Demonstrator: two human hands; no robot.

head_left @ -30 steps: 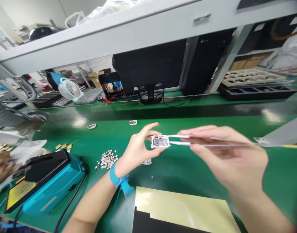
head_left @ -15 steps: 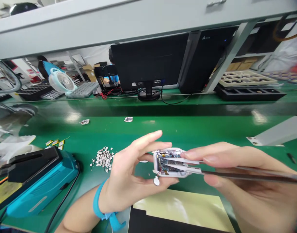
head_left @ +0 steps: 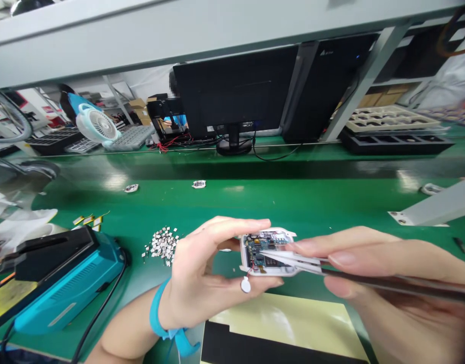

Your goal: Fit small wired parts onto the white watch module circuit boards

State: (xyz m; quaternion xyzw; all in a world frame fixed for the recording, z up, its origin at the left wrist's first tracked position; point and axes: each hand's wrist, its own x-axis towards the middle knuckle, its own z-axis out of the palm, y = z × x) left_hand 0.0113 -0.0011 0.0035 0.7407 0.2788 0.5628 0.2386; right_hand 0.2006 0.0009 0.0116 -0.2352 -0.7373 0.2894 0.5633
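Observation:
My left hand [head_left: 202, 273] grips a white smartwatch-like casing [head_left: 244, 263] by its edges, thumb below and fingers above. Inside the casing lies a blue circuit board [head_left: 268, 247], facing up. A small round white disc [head_left: 246, 284] hangs from the casing's lower left corner on thin red wires. My right hand [head_left: 387, 283] is closed on tweezers [head_left: 353, 280] with pale tips. Those tips [head_left: 289, 259] are close together over the board; whether they touch it or pinch something I cannot tell. A blue strap [head_left: 155, 311] circles my left wrist.
Small square parts [head_left: 163, 245] lie heaped on the green bench, left of my hand. Two more casings [head_left: 199, 184] [head_left: 131, 188] sit farther back. A teal machine [head_left: 73, 283] stands at left. A yellow and black sheet [head_left: 281, 323] lies in front. Behind are a monitor [head_left: 236, 86] and trays [head_left: 395, 141].
The tweezer tips, spread apart before, have come together over the board. My left index finger has lowered onto the casing's top edge.

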